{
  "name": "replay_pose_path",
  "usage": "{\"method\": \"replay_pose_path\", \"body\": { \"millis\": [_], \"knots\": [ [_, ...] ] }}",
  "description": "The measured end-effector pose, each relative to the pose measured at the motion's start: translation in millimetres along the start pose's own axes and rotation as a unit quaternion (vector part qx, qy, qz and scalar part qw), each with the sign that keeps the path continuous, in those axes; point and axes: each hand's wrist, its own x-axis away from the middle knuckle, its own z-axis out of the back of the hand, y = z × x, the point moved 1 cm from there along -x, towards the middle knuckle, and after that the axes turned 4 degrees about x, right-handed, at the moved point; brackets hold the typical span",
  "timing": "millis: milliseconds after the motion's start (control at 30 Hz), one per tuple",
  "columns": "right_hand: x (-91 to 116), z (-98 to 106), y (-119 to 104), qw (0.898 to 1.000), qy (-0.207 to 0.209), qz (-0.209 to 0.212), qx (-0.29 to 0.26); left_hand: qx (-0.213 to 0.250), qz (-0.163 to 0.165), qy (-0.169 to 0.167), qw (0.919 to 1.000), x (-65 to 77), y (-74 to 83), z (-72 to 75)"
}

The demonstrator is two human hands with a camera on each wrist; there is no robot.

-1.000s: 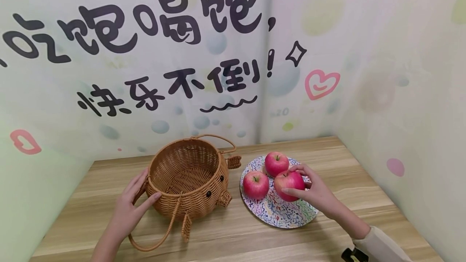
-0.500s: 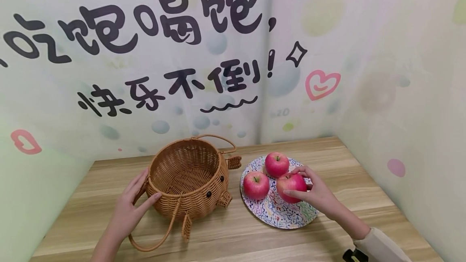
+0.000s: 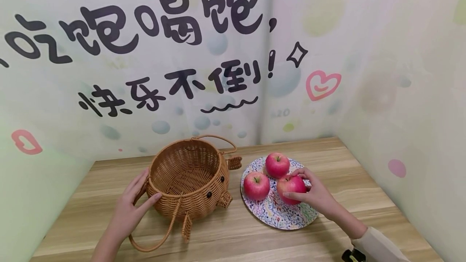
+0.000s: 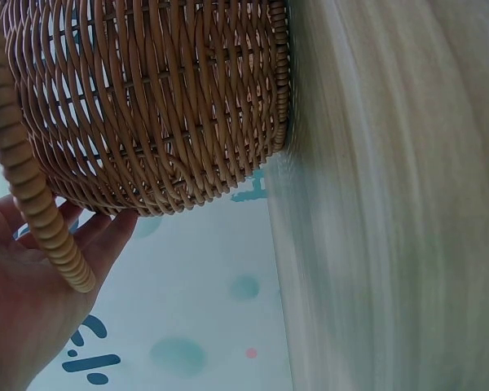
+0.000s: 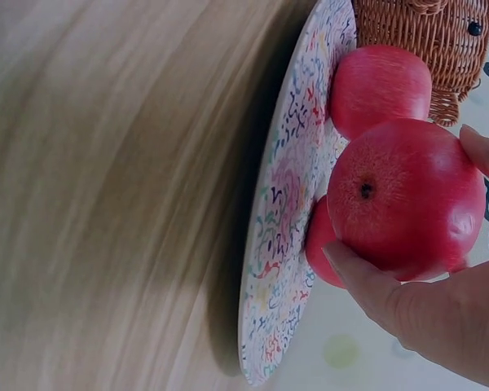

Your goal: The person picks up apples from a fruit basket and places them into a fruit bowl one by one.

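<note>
My left hand [image 3: 127, 209] rests against the left side of a wicker basket [image 3: 189, 205] shaped like a pig. Its thumb lies at the rim and its straight fingers touch the outer wall. In the left wrist view, a handle [image 4: 33, 179] crosses in front of that palm. On the right, my right hand [image 3: 318, 195] grips a red apple [image 3: 289, 189] between thumb and fingers over a patterned round plate [image 3: 287, 219]. The right wrist view shows the underside of this gripped apple [image 5: 407, 199]. Two more apples, one left [image 3: 256, 186] and one behind [image 3: 277, 165], sit on the plate.
Basket and plate stand side by side on a wood-grain table [image 3: 225, 241]. One basket handle [image 3: 156, 248] droops onto the front of the table, and the other leans toward the back. Printed walls [image 3: 233, 124] enclose the table's back and sides.
The right hand's apple has shifted slightly right and toward the front, away from the other two apples. The left hand and basket have stayed in place.
</note>
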Motion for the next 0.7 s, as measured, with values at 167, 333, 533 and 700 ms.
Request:
{"method": "replay_pose_path", "body": {
  "millis": [167,333,533,700],
  "knots": [
    [0,-2,3,1.000,-0.002,-0.004,0.002,-0.002,-0.001,0.004,1.0000,0.2,-0.7,-0.6],
    [-1,-2,6,1.000,0.000,-0.009,0.003,-0.005,0.001,0.005,1.0000,0.7,-0.7,-0.6],
    [-3,-2,12,1.000,0.002,-0.004,0.010,0.004,0.004,0.001,1.0000,0.9,0.2,-0.5],
    [-5,-3,15,1.000,0.004,-0.009,0.012,0.007,0.011,-0.004,0.9999,0.1,1.1,-0.2]
  ]
}}
